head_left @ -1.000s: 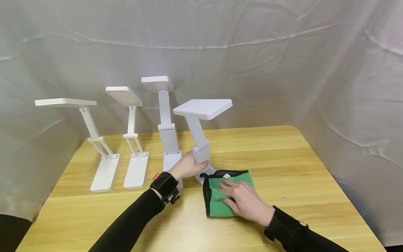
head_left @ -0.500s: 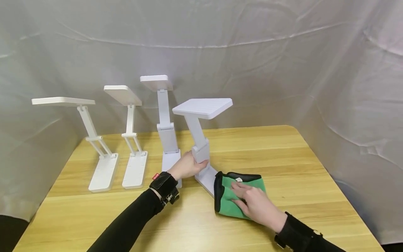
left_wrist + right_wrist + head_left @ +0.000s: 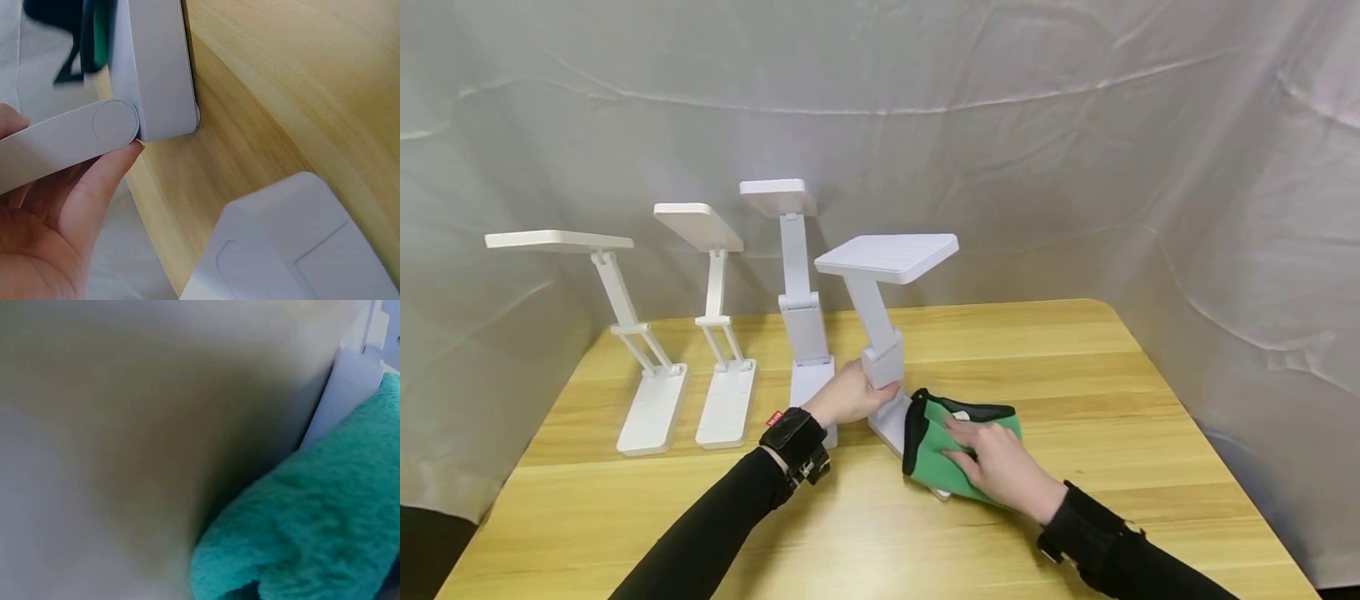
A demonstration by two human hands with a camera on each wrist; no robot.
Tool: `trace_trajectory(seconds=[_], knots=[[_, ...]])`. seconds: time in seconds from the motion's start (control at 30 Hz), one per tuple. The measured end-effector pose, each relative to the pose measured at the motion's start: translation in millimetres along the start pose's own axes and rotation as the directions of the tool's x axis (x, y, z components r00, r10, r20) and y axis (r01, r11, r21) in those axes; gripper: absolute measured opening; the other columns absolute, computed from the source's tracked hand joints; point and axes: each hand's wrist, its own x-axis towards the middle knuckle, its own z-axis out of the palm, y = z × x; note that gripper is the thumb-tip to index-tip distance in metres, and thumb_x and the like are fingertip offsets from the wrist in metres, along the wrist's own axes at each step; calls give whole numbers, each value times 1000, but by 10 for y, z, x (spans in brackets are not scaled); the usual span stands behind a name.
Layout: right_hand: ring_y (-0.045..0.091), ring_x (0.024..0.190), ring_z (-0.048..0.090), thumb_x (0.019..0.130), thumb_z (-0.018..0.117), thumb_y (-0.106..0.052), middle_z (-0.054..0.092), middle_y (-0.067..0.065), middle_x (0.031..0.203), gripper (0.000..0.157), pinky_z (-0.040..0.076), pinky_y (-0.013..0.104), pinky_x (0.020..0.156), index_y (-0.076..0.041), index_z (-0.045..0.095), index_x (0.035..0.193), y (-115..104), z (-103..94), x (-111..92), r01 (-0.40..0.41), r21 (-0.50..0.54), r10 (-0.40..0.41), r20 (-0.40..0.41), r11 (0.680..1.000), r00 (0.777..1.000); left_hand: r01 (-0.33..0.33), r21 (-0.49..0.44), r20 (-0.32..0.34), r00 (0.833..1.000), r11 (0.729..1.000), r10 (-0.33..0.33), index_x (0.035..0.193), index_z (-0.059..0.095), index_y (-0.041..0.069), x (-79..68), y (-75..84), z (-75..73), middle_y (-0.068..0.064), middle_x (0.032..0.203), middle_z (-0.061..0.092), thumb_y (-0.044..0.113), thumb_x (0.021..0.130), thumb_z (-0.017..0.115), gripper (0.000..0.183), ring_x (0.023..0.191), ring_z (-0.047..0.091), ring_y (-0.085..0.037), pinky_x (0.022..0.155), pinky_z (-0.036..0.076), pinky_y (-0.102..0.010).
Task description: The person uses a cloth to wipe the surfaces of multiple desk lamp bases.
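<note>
A white folding desk lamp stands right of the table's middle, its flat head facing up. My left hand grips its lower arm just above the base, the thumb tip at the hinge in the left wrist view. My right hand holds a green cloth with black edging over the lamp's base. The base's front corner peeks out below the cloth. In the right wrist view the fluffy cloth lies against the base's side; the fingers are mostly hidden there.
Close left of my left hand stands another white lamp. Two more white lamps, a middle one and a far-left one, stand beyond it on the wooden table. A grey curtain hangs behind and around the table.
My right hand first slid the cloth rightward along the lamp's base, uncovering part of it, then moved slightly back left and up. My left hand keeps its grip on the lamp.
</note>
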Motion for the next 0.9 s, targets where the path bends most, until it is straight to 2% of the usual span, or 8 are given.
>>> trace_trajectory(seconds=[0.1, 0.2, 0.4, 0.47, 0.53, 0.7, 0.8, 0.9], knots=[[28, 106, 61, 85, 70, -21, 63, 15, 120, 37, 55, 44, 79, -3, 66, 116, -38, -39, -153, 18, -32, -19, -10, 999, 1000, 4, 13, -5, 1000, 1000, -4, 131, 45, 2, -11, 3, -22, -17, 118, 61, 26, 89, 61, 50, 104, 61, -27, 84, 53, -38], [30, 112, 58, 84, 71, -23, 64, 15, 118, 35, 53, 48, 82, -5, 68, 114, -125, -47, -209, 69, -65, -70, -9, 995, 998, 5, 9, -16, 1000, 1000, -5, 131, 46, 2, -18, 7, -36, -17, 119, 61, 25, 89, 61, 51, 105, 60, -28, 85, 53, -39], [31, 118, 53, 87, 68, -28, 64, 13, 118, 33, 50, 51, 88, -8, 69, 113, -229, 55, 10, 171, -59, -169, 31, 984, 985, -2, -21, -5, 1000, 1000, 2, 133, 45, 3, -12, 21, -9, -17, 118, 61, 25, 90, 60, 51, 105, 60, -27, 86, 52, -39], [32, 115, 55, 87, 67, -28, 64, 14, 118, 31, 52, 48, 84, -8, 70, 110, -184, 78, 90, 157, -51, -156, 17, 986, 988, -4, -32, 6, 1000, 999, 4, 133, 44, 3, 0, 33, 17, -16, 119, 61, 25, 90, 60, 51, 106, 59, -26, 87, 52, -39], [31, 111, 58, 87, 68, -25, 64, 15, 117, 30, 54, 45, 81, -7, 70, 110, -108, 78, 126, 108, -46, -108, -6, 993, 994, -8, -34, 7, 1000, 999, 8, 134, 44, 3, 11, 40, 38, -16, 119, 61, 25, 90, 60, 52, 107, 59, -27, 87, 51, -39], [27, 104, 62, 86, 69, -22, 63, 15, 119, 37, 55, 43, 79, -2, 66, 116, 32, -16, -42, -27, -42, 26, -14, 999, 1000, -8, -14, -3, 1000, 1000, 8, 133, 45, 3, 13, 28, 54, -17, 119, 61, 26, 90, 60, 51, 105, 60, -27, 86, 52, -38], [27, 104, 62, 85, 70, -21, 63, 16, 119, 38, 55, 44, 79, -1, 65, 117, 5, -71, -210, -32, -40, 32, -7, 999, 999, 2, -7, -4, 1000, 1000, -2, 133, 45, 3, 3, 17, 40, -16, 120, 61, 27, 90, 60, 51, 105, 60, -26, 86, 52, -38], [31, 109, 59, 84, 70, -21, 63, 18, 119, 36, 54, 46, 80, -1, 66, 115, -77, -79, -281, 11, -59, -10, 11, 998, 1000, 3, -11, -16, 1000, 1000, -3, 131, 46, 3, -3, 5, 31, -17, 119, 61, 27, 89, 61, 50, 104, 61, -27, 85, 52, -39]])
